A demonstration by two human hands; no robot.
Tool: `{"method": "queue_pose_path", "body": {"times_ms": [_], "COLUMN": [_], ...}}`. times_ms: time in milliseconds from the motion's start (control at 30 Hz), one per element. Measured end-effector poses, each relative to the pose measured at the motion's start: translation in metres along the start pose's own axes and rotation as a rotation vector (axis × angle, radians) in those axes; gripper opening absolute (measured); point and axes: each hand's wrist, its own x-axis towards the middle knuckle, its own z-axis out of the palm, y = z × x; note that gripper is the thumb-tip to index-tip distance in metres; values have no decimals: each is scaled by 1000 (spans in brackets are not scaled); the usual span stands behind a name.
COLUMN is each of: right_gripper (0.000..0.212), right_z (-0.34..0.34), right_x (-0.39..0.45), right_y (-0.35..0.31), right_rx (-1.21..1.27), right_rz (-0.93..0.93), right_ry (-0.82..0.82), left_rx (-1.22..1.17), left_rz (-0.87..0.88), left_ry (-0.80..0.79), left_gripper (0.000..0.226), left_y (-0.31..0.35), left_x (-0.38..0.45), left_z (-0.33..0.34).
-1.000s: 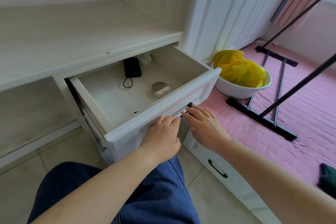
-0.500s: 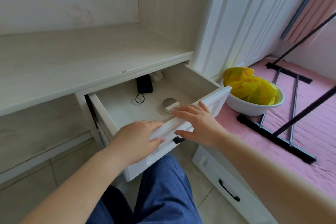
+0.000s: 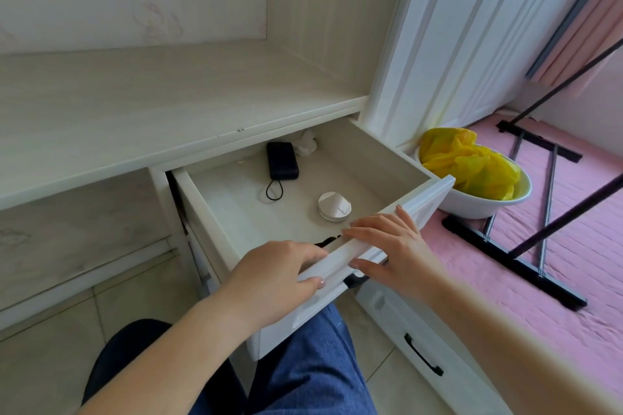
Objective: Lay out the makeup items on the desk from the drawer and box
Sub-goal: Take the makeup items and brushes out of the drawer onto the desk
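White drawer (image 3: 337, 266), at frame centre, stands further out than a second ago, and both hands have risen from its black handle to its top edge. Left hand (image 3: 273, 283) hooks its fingers over the front panel, thumb pressed on the face. Right hand (image 3: 391, 246) lies nearly flat on the edge, fingers straight, just beside the round silver compact (image 3: 334, 206); a black case (image 3: 282, 160) sits behind.
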Motion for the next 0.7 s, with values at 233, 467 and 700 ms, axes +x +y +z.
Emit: {"method": "queue_pose_path", "body": {"times_ms": [233, 467, 700], "right_gripper": [44, 46, 33], "right_z": [-5, -16, -37], "right_x": [-14, -11, 22], "right_y": [0, 1, 10], "right_rx": [-12, 56, 168], "right_rz": [5, 1, 95], "right_ry": [-13, -45, -54], "left_rx": [1, -115, 45], "left_rz": [30, -26, -39], "left_ry": [-75, -135, -100], "left_gripper": [25, 40, 42], "left_y": [4, -8, -25], "left_x": [-2, 15, 80], "left_z": [7, -9, -29]}}
